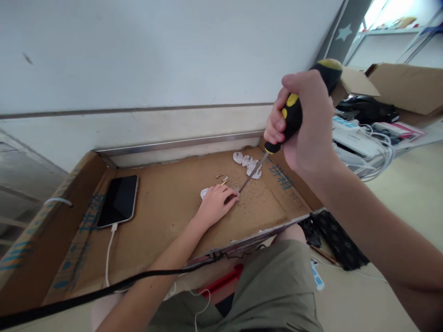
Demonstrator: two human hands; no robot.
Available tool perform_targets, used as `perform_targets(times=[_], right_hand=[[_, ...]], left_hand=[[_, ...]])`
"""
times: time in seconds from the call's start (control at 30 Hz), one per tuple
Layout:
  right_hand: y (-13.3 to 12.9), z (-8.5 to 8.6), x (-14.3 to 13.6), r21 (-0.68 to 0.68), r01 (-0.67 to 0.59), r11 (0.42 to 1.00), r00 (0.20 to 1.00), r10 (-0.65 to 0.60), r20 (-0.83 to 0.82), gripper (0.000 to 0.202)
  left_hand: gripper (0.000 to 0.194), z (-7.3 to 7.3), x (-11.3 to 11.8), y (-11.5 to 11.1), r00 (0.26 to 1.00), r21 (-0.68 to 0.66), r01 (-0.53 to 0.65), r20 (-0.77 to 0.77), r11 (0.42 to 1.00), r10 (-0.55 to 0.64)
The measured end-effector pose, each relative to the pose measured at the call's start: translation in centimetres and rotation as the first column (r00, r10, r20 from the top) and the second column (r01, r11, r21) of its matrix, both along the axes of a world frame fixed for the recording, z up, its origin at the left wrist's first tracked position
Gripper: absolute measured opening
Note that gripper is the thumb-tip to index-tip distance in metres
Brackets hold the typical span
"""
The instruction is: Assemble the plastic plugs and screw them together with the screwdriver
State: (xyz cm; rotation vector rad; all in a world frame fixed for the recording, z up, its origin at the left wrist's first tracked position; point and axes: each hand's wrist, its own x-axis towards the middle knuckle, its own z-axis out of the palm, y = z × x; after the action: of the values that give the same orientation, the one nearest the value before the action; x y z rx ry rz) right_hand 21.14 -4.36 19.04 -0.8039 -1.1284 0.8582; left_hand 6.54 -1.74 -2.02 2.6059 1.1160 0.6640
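A person's right hand (306, 122) grips a black-and-yellow screwdriver (294, 115), its tip angled down beside the fingertips of the left hand (217, 203), which rests curled on a cardboard surface (166, 198); whether it pinches anything is unclear. Clear plastic pieces (247, 161) lie beyond.

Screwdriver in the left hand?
No, the right hand grips the screwdriver, while the left hand is down near its tip.
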Motion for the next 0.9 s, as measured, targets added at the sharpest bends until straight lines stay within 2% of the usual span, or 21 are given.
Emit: perform_targets(times=[0.3, 0.6, 0.9], right_hand=[[0.00, -0.59, -0.40, -0.033, -0.001, 0.999, 1.000, 0.000, -0.024, 0.029], [-0.14, 0.01, -0.39, -0.008, -0.021, 1.000, 1.000, 0.021, -0.017, 0.030], [0.15, -0.29, -0.55, -0.022, -0.029, 0.999, 1.000, 0.029, -0.009, 0.031]], left_hand=[[0.019, 0.02, 0.06, 0.16, 1.000, -0.010, 0.026, 0.014, 1.000, -0.026], [0.017, 0.02, -0.05, 0.10, 0.999, -0.023, 0.028, 0.019, 0.999, -0.027], [0.017, -0.08, 0.09, 0.09, 0.999, 0.005, 0.025, 0.032, 1.000, -0.025]])
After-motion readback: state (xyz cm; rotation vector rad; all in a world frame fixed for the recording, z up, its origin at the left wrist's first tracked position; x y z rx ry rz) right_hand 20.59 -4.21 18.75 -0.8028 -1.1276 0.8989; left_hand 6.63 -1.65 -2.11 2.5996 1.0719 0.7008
